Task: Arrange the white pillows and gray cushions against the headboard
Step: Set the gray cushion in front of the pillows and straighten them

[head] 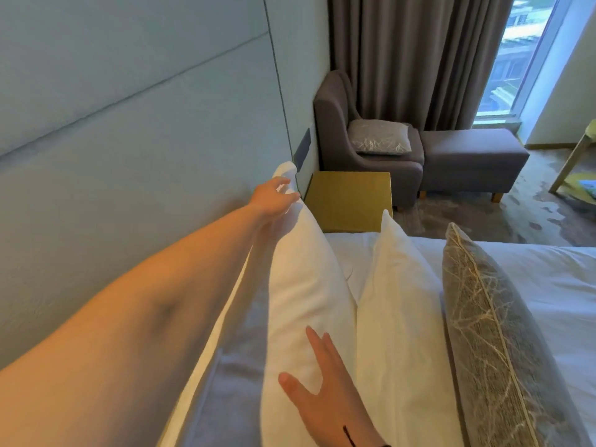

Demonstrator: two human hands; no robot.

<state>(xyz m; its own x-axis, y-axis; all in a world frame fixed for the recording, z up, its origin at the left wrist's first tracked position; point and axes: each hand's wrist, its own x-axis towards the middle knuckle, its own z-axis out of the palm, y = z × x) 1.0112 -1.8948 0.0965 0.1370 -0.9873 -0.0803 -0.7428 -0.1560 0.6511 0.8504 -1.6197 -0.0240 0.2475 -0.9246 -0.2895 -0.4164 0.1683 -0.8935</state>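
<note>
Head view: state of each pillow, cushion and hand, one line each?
Rear white pillow: upright, nearest the headboard.
Front white pillow: upright, beside it.
Gray patterned cushion: upright on bed.
Second gray cushion: lying on armchair.
Left hand: at rear pillow's far corner.
Right hand: flat on rear pillow.

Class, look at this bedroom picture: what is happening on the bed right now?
A person is arranging pillows along the pale padded headboard. The left hand reaches out to the far top corner of the plump white pillow nearest the headboard, while the right hand rests flat and open on its near end. A second white pillow stands in front of it, then a gray cushion with a pale branch pattern. Another gray patterned cushion lies on the dark armchair.
</note>
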